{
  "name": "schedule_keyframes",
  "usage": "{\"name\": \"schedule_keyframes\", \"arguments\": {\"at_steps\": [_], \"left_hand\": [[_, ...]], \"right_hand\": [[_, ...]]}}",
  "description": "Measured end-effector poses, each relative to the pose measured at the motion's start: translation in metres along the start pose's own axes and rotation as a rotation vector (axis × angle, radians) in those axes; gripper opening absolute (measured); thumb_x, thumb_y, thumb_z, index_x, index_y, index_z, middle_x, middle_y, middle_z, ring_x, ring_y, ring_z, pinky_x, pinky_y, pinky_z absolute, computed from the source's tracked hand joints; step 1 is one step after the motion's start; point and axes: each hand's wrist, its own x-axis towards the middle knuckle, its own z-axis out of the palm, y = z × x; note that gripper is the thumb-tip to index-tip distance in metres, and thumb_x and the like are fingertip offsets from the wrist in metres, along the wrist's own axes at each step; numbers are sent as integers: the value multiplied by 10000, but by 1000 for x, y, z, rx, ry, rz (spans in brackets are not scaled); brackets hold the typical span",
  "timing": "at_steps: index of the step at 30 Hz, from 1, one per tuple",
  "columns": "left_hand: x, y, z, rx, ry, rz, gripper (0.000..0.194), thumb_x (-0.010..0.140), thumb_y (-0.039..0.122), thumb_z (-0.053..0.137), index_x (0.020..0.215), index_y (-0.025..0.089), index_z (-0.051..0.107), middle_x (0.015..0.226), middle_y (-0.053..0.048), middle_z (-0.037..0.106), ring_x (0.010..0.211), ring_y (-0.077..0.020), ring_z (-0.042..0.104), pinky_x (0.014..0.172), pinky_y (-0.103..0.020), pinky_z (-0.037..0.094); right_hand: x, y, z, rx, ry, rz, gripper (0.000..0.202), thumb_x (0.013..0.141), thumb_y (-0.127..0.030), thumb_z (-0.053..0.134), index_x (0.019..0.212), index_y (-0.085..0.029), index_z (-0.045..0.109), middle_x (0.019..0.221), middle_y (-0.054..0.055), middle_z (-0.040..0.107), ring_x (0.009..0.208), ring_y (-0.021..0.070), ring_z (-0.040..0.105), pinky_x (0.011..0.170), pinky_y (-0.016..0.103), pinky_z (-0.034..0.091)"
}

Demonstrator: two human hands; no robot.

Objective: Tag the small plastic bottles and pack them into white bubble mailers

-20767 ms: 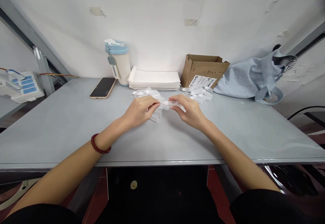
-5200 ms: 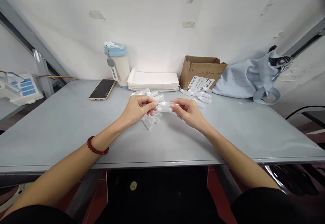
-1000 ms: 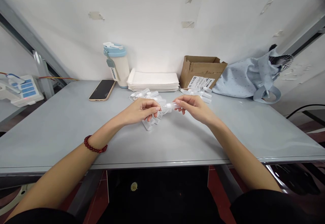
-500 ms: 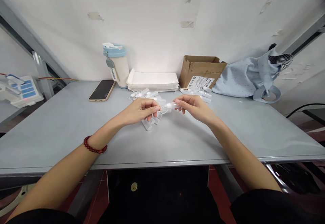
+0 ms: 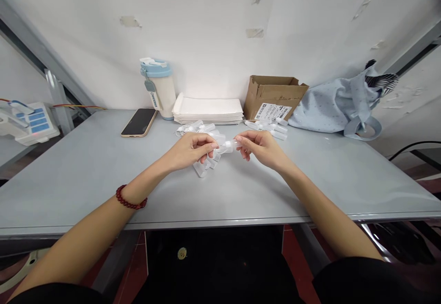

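My right hand [image 5: 260, 148] pinches a small translucent plastic bottle [image 5: 236, 143] by its body, the white neck end pointing left. Close to that end, my left hand [image 5: 196, 150] is closed in a pinch between thumb and forefinger; what it grips is too small to make out. Behind and below the left fingers lies a loose pile of similar bottles [image 5: 200, 169], partly covered by the hand. A second group of small bottles [image 5: 278, 129] rests beyond my right hand, in front of the carton.
Along the wall stand a cream tumbler [image 5: 164, 92] with a blue lid, a stack of white envelopes [image 5: 208, 110], a cardboard box [image 5: 272, 95] and a light blue cloth bag [image 5: 320, 104]. A phone [image 5: 139, 122] lies on the grey table [image 5: 86, 166] at left.
My right hand has shifted slightly left with the bottle, bringing its neck end nearer to my left fingers. The left hand is almost unmoved, and the piles look the same.
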Motion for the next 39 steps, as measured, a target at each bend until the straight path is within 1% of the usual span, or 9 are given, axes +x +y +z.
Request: {"name": "schedule_keyframes", "arguments": {"at_steps": [5,9,12,18,22,26,32,36,39], "left_hand": [[0,0,2,-68,94,-7,220,845,330,610,807,130,692,637,-5,614,491,-69,502,485,-192,423],[0,0,4,-111,169,-20,215,811,324,647,775,124,716,584,-2,600,448,-68,486,438,-193,407],[0,0,5,-134,189,-13,205,801,311,657,747,124,724,577,0,599,434,-63,486,428,-192,406],[0,-1,5,-169,195,-26,202,795,310,670,738,126,732,574,3,598,424,-65,494,419,-196,412],[0,-1,4,-164,190,-21,203,805,302,664,730,125,729,580,2,602,430,-63,497,426,-193,417],[0,-1,4,-151,175,-9,199,815,294,653,727,131,728,583,1,613,439,-64,501,430,-189,423],[-1,-1,4,-121,175,17,204,811,305,653,719,138,725,579,0,621,446,-70,509,438,-192,433],[-1,-2,4,-108,174,38,195,807,308,652,741,143,730,578,0,630,448,-73,514,439,-191,430],[-1,-2,4,-84,156,46,203,812,293,641,701,141,717,553,2,621,446,-74,510,446,-190,424]], "right_hand": [[0,-1,6,109,73,12,461,766,-592,649,831,-136,674,573,-4,609,466,100,550,506,261,475],[0,1,9,127,116,17,441,772,-578,654,798,-138,669,593,10,627,483,109,570,514,268,494],[0,3,10,150,125,13,435,778,-566,658,815,-132,673,606,17,634,493,111,579,522,267,497],[-1,3,10,191,126,8,401,800,-530,653,797,-130,671,632,26,637,494,104,577,508,251,490],[-1,2,12,208,137,15,425,778,-556,662,775,-131,672,638,29,638,476,102,569,478,249,480],[-1,3,14,223,147,14,431,777,-565,659,742,-135,668,596,21,624,457,100,555,459,245,467],[-3,1,13,228,112,24,436,786,-567,648,674,-146,639,490,-8,565,420,94,514,441,241,436],[-3,-2,12,203,113,25,440,769,-571,661,645,-150,625,483,-20,543,403,84,482,409,237,406],[-4,-5,12,175,118,25,439,760,-571,665,650,-147,631,497,-21,547,398,77,467,404,239,401]]}}
